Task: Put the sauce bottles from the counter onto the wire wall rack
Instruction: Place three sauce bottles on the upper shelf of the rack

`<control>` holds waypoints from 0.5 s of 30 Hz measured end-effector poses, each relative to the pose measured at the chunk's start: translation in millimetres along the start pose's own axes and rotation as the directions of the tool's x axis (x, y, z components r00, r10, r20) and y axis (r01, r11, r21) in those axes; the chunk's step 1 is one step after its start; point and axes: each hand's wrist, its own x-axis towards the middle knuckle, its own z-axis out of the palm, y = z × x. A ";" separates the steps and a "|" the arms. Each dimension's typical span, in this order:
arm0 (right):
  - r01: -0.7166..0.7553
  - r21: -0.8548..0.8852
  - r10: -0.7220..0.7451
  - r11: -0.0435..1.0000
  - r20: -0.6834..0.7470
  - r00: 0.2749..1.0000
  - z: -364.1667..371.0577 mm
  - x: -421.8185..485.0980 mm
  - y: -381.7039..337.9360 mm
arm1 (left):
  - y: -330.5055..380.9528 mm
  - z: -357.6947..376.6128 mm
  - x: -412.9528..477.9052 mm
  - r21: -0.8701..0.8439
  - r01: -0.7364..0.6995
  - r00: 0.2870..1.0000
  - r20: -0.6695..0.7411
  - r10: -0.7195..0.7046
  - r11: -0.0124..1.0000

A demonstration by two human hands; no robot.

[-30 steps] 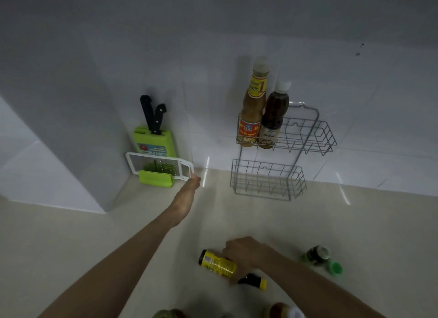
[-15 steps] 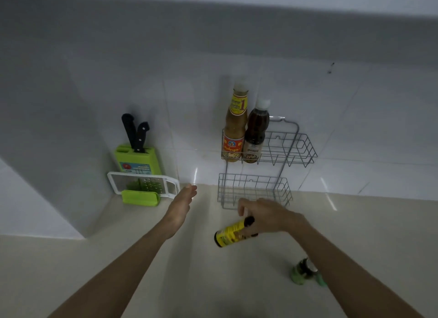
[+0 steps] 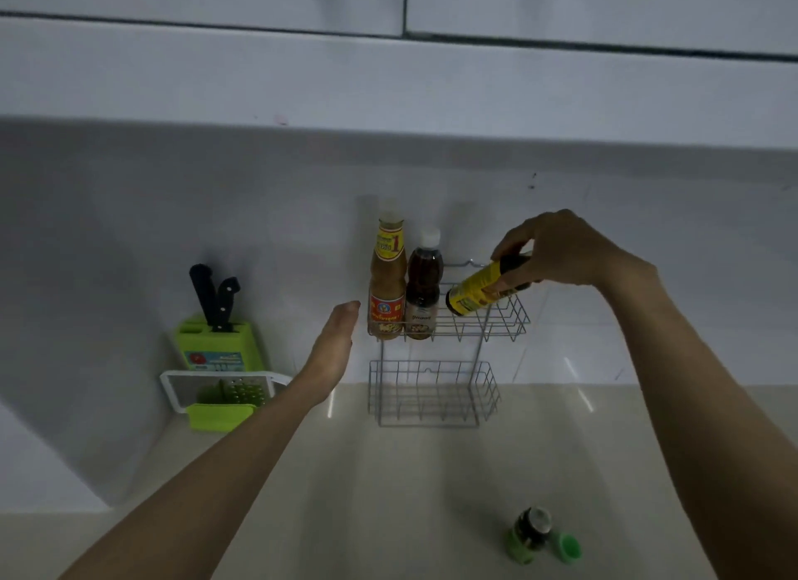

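A two-tier wire wall rack (image 3: 505, 327) hangs on the tiled wall. Its upper basket holds an orange sauce bottle (image 3: 387, 277) and, right of it, a dark sauce bottle (image 3: 423, 285), both upright. My right hand (image 3: 561, 249) grips a dark bottle with a yellow label (image 3: 477, 292) by its neck, tilted, bottom end over the upper basket's right part. My left hand (image 3: 334, 346) hovers open with fingers together, just left of the rack, touching nothing. The lower basket (image 3: 432, 396) holds nothing.
A small dark bottle with green base (image 3: 531, 532) and a green cap (image 3: 568, 547) stand on the beige counter at the lower right. A green knife block (image 3: 213, 342) with black handles and a white-green grater (image 3: 216, 396) sit in the left corner. Wall cabinets hang overhead.
My right hand lifted the yellow-labelled bottle from the counter up to the rack's upper basket. My left hand rose slightly toward the rack. The camera tilted upward.
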 end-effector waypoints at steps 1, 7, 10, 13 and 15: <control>0.012 -0.016 -0.012 1.000 0.014 1.000 4.8 6.9 -0.7 | 3.1 1.9 3.1 0.023 -0.014 1.000 0.001 0.014 1.000; 0.076 -0.092 -0.064 0.993 0.124 0.990 30.9 48.4 -4.1 | 23.9 20.2 11.8 0.004 -0.051 0.999 0.015 0.051 0.999; 0.064 0.013 -0.065 0.998 0.078 0.995 41.0 58.4 -5.0 | 22.8 24.2 14.1 -0.021 -0.036 0.999 -0.002 0.036 0.999; 0.008 0.179 -0.005 0.984 -0.013 1.000 57.7 65.0 -5.5 | 21.2 26.0 14.0 -0.035 -0.038 0.999 -0.007 0.038 0.999; -0.022 0.241 0.037 0.970 -0.056 0.998 68.2 66.0 -3.3 | 21.2 27.5 13.4 -0.041 -0.038 0.999 -0.005 0.038 0.998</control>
